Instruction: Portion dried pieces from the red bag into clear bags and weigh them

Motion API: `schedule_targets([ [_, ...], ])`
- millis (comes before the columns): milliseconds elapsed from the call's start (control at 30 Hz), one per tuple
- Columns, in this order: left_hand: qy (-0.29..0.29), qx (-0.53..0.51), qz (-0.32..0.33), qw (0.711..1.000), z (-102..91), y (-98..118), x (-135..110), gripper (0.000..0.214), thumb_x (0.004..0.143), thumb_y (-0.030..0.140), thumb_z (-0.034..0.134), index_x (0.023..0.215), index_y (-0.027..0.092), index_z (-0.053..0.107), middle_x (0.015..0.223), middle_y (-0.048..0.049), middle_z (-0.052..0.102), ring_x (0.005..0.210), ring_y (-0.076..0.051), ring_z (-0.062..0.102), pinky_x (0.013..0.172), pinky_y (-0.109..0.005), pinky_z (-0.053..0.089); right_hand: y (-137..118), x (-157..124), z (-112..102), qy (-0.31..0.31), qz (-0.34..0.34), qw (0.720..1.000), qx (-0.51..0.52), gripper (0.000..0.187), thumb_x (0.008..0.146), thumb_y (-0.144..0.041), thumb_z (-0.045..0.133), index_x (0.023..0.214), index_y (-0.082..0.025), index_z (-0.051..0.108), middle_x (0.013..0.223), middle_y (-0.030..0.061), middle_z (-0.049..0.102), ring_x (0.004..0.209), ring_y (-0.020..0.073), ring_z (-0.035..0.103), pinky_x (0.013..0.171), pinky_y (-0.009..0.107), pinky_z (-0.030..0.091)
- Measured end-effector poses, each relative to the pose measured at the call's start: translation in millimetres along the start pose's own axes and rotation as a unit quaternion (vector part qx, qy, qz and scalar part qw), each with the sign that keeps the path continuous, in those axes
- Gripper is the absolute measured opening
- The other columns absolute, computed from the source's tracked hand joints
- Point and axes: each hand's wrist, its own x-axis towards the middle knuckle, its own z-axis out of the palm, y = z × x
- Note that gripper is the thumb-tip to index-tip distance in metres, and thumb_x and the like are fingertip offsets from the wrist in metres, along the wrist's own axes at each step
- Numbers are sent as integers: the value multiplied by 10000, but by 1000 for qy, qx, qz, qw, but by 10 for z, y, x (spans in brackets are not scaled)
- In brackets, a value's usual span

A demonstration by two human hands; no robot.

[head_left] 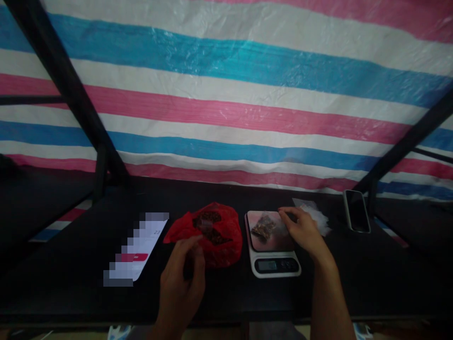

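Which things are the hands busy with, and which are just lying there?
In use: red bag by the left hand; scale with small packet, touched by the right hand.
Lying about: phone, white card, clear bags.

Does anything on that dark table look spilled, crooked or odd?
Nothing looks spilled or broken. The small clear packet of dark bits lies on the white digital kitchen scale, the crumpled red plastic bag sits open beside it, and the black smartphone lies flat.

small clear packet (pixel 264 226) on scale (pixel 272 243), open red bag (pixel 212 234)
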Motion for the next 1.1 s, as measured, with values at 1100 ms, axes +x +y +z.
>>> schedule_targets([
  [1100,-135,-294,-286,902,337,338,-98,512,960,453,662,1430,254,616,1365,-110,736,1234,-270,713,1082,-438,556,-1334,-458,15,-256,-137,940,179,139,899,-285,599,854,-224,716,816,-1,716,778,171,648,725,278,485],
])
